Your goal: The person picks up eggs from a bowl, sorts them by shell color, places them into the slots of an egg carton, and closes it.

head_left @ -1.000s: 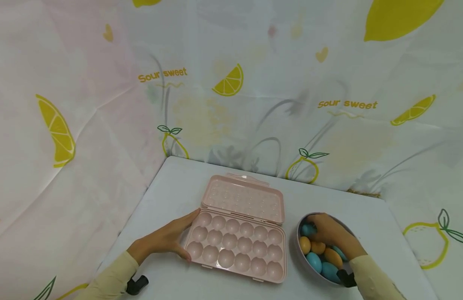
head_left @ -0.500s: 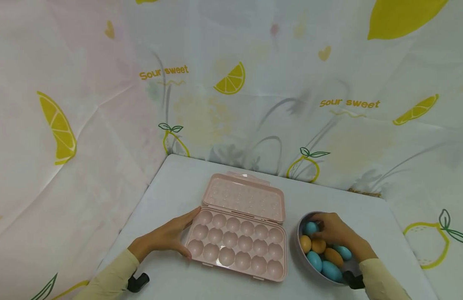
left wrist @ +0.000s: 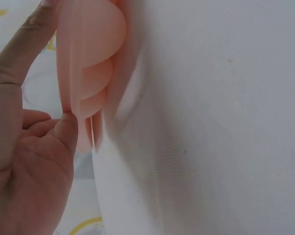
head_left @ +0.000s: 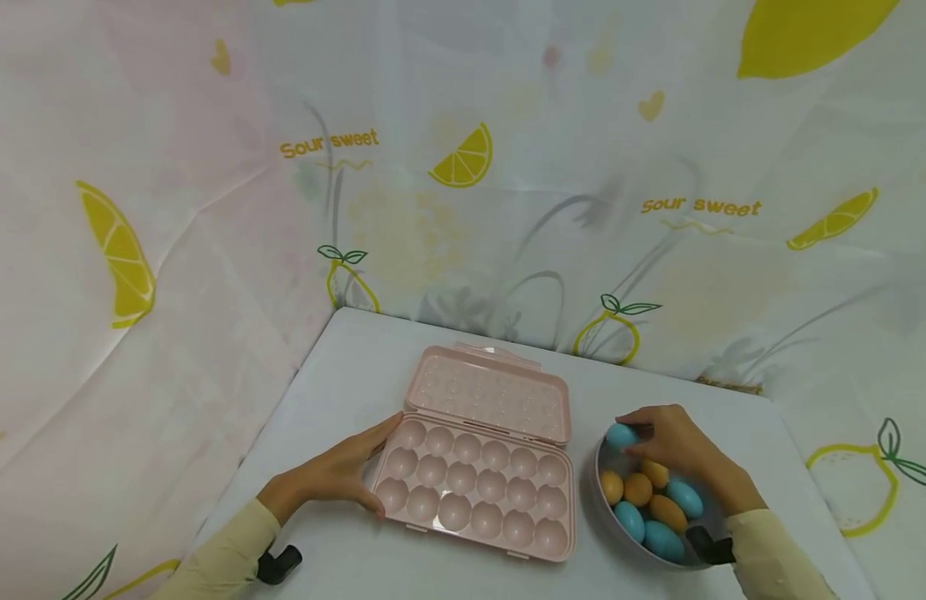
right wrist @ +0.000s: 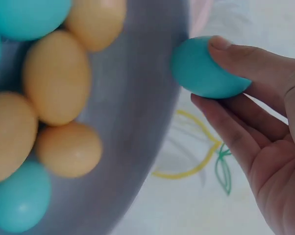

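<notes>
While a spread left grip (head_left: 335,475) is touching the box (head_left: 474,467), the right grip (head_left: 678,450) is pinching a likely light, slick blue egg (head_left: 620,436) mid-shell.

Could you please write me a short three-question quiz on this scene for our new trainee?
1. What colour is the egg that the right hand is holding?
a) orange
b) blue
c) green

2. True or false: the lid is open.

3. Fill in the gap: the left hand touches the ____ side of the tray, as the person sees it.

Key: 1. b, blue. 2. True. 3. left.
</notes>
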`<action>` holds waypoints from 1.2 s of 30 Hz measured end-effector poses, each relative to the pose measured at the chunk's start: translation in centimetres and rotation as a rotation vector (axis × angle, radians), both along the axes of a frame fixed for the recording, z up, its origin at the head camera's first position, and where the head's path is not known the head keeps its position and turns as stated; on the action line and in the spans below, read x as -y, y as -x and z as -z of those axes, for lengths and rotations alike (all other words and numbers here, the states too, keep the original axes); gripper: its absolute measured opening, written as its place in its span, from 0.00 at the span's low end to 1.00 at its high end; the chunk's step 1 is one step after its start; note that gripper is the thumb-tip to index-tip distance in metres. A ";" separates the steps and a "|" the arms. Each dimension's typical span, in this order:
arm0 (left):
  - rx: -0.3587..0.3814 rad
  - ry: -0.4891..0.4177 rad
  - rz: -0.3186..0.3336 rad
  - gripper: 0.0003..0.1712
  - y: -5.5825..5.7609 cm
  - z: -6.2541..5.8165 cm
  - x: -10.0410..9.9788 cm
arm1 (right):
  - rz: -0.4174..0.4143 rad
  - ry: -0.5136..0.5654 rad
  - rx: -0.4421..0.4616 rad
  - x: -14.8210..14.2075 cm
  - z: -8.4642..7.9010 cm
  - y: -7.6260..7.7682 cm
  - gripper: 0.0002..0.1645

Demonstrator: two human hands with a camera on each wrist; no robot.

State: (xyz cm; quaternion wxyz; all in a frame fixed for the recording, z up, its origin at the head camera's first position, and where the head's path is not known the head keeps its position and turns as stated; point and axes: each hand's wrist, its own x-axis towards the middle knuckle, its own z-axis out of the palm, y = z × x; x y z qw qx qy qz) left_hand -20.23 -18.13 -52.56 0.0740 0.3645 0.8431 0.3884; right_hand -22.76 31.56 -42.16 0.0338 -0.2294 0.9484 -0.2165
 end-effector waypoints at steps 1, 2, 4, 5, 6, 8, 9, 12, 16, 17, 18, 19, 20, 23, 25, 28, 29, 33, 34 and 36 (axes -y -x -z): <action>0.005 0.001 0.000 0.75 0.0 0.0 0.0 | -0.005 0.023 0.002 0.3 -0.2 0.0 0.26; 0.007 0.000 0.003 0.74 0.0 -0.1 0.0 | -0.007 0.049 0.008 0.6 -0.3 0.1 0.26; 0.006 0.001 0.006 0.74 0.0 -0.1 0.0 | -0.021 0.093 0.014 1.3 -0.4 0.2 0.27; 0.002 0.001 0.007 0.74 0.0 -0.1 0.0 | -0.025 0.111 0.021 1.7 -0.4 0.4 0.27; -0.003 0.000 0.006 0.74 0.1 0.0 0.0 | -0.034 0.122 0.023 2.1 -0.5 0.5 0.27; -0.007 -0.001 0.004 0.74 0.1 0.0 0.0 | -0.050 0.129 0.017 3.1 -0.4 0.9 0.27; -0.005 -0.002 0.004 0.74 0.1 0.0 0.1 | -0.065 0.135 0.012 3.6 -0.4 1.1 0.27; 0.005 -0.011 0.002 0.74 0.0 0.0 0.1 | -0.107 0.150 -0.007 5.2 -0.4 1.6 0.26; 0.022 -0.027 -0.006 0.74 0.0 0.3 0.0 | -0.162 0.185 -0.030 7.6 -0.3 2.2 0.26; 0.021 -0.027 -0.010 0.74 -0.1 0.3 0.1 | -0.171 0.197 -0.027 8.3 -0.3 2.3 0.26; 0.022 -0.030 -0.009 0.74 -0.1 0.4 0.1 | -0.183 0.210 -0.020 8.9 -0.2 2.5 0.26; 0.032 -0.033 -0.010 0.74 -0.2 0.5 0.2 | -0.190 0.218 -0.010 9.6 -0.1 2.6 0.25; 0.041 -0.037 -0.010 0.74 -0.1 0.5 0.2 | -0.197 0.227 -0.001 10.1 0.0 2.8 0.25; 0.058 -0.044 0.002 0.74 -0.2 0.8 0.1 | -0.213 0.243 0.037 11.6 0.5 3.0 0.25; 0.064 -0.051 0.009 0.74 -0.2 1.0 0.0 | -0.225 0.242 0.040 12.4 0.9 3.1 0.25; 0.064 -0.053 0.010 0.74 -0.2 1.1 -0.1 | -0.257 0.230 0.020 13.7 1.2 3.3 0.25; 0.058 -0.048 0.006 0.74 -0.1 1.1 -0.1 | -0.265 0.220 0.009 14.3 1.3 3.5 0.25; 0.049 -0.040 -0.004 0.74 0.0 0.9 0.0 | -0.305 0.206 0.004 16.8 1.5 3.8 0.24; 0.040 -0.037 -0.003 0.74 0.1 0.8 0.1 | -0.312 0.206 0.009 17.6 1.6 3.9 0.24; 0.031 -0.028 -0.003 0.74 0.2 0.6 0.1 | -0.335 0.232 0.036 19.1 1.9 4.0 0.24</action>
